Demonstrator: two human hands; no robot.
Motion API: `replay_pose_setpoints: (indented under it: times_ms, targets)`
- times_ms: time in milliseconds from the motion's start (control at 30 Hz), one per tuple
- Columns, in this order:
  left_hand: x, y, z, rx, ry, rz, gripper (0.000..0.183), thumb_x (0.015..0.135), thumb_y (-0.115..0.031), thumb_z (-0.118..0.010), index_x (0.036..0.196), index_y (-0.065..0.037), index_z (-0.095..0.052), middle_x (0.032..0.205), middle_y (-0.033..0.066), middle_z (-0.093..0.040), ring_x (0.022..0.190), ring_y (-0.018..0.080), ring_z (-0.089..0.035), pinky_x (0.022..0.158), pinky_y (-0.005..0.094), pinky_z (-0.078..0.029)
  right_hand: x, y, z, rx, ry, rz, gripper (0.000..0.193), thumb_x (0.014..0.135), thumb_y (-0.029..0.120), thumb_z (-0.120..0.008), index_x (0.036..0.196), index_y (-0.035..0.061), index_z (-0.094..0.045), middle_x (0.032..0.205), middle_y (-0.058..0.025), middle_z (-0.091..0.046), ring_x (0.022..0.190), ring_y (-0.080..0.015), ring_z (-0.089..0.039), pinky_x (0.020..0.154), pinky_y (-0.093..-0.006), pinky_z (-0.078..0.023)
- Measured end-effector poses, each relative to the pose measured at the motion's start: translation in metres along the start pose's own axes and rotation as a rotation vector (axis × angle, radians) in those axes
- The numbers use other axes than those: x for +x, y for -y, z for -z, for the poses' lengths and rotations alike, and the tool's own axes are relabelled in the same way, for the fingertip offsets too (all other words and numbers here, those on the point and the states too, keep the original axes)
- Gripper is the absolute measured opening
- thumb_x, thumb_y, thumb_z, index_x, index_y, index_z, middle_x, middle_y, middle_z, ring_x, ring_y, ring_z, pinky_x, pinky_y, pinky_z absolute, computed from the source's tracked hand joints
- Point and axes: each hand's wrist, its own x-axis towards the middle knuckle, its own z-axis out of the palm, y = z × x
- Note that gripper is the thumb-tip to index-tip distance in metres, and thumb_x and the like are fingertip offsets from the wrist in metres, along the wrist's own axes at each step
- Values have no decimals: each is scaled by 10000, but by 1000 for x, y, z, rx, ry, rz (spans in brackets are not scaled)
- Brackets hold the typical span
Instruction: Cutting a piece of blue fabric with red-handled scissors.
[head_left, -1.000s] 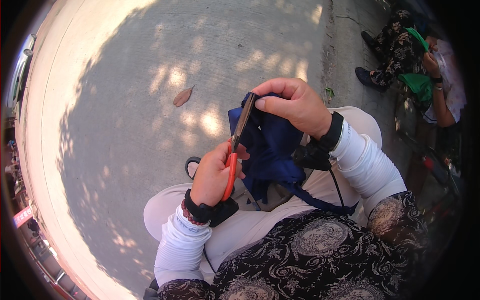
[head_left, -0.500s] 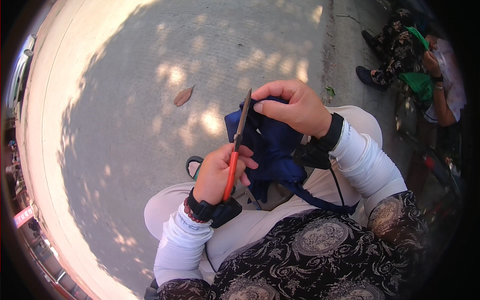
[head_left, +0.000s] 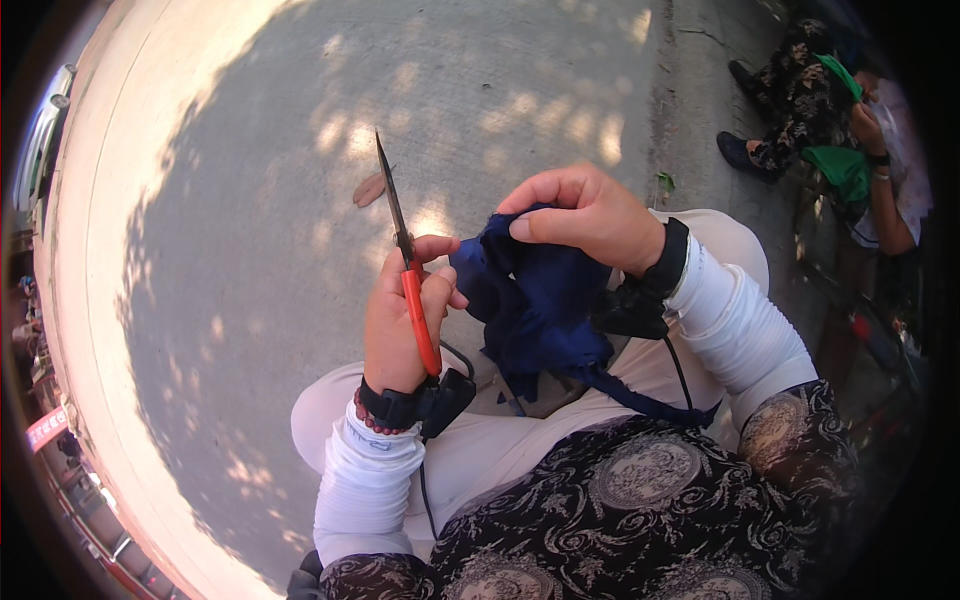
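Note:
My left hand (head_left: 390,335) has its fingers closed round a pair of scissors (head_left: 413,295) with red handles and dark blades. The blades point up and away, and look pressed together. Its thumb and forefinger tips come up to the left edge of a navy blue cloth (head_left: 545,305); whether they pinch it I cannot tell. My right hand (head_left: 595,220) pinches the top of the cloth between thumb and fingers. The crumpled cloth hangs down between my knees, and a long strip of it trails over my right thigh.
A dry leaf (head_left: 369,190) lies on the concrete ground (head_left: 250,250) beyond the scissors. A black cable (head_left: 680,365) runs from my right wrist. At the far right sits another person (head_left: 790,110) with green cloth (head_left: 838,170) on the lap and in hand.
My left hand has drawn the scissors left, off the top edge of the cloth, and turned the blades further left. The right hand keeps its pinch, almost in the same place.

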Motion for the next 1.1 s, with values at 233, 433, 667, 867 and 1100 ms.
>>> replay_pose_setpoints:
  times_ms: [233, 433, 667, 867, 1100]
  targets:
    - [6, -13, 1, -139, 179, 47, 260, 941, -186, -582, 1119, 2, -574, 832, 30, -609, 645, 94, -581, 599, 215, -440, 8, -5, -8, -42, 165, 1, 208, 884, 89, -648, 1073, 2, -663, 942, -13, -680, 829, -57, -605, 769, -214, -493]
    - [14, 0, 14, -248, 116, 68, 168, 928, -189, -568, 941, -22, -563, 677, 15, -563, 566, 94, -550, 532, 208, -430, 12, 3, -4, -202, 168, -102, 195, 884, 167, -661, 1024, 32, -672, 890, 19, -660, 826, -53, -575, 763, -218, -466]
    - [14, -7, 12, -218, 65, 78, 163, 916, -180, -564, 926, -18, -565, 660, 19, -563, 568, 95, -549, 537, 209, -418, 12, 3, -4, -196, 73, -56, 197, 871, 172, -676, 1004, 26, -672, 859, 22, -654, 775, -49, -574, 714, -204, -467]
    - [14, -13, 9, -96, 57, 55, 200, 917, -141, -543, 1056, -5, -594, 715, 4, -581, 621, 89, -571, 575, 202, -418, 10, 6, -4, -120, 5, -59, 189, 867, 133, -673, 1007, 5, -670, 883, -2, -669, 796, -59, -594, 734, -207, -484]
    - [3, -4, 8, 132, -36, -33, 305, 855, -25, -483, 1137, 4, -595, 841, 51, -623, 687, 108, -592, 646, 229, -455, 10, 3, 2, 23, -135, 20, 193, 873, 105, -659, 1026, -12, -664, 915, -31, -679, 817, -80, -623, 753, -215, -504]
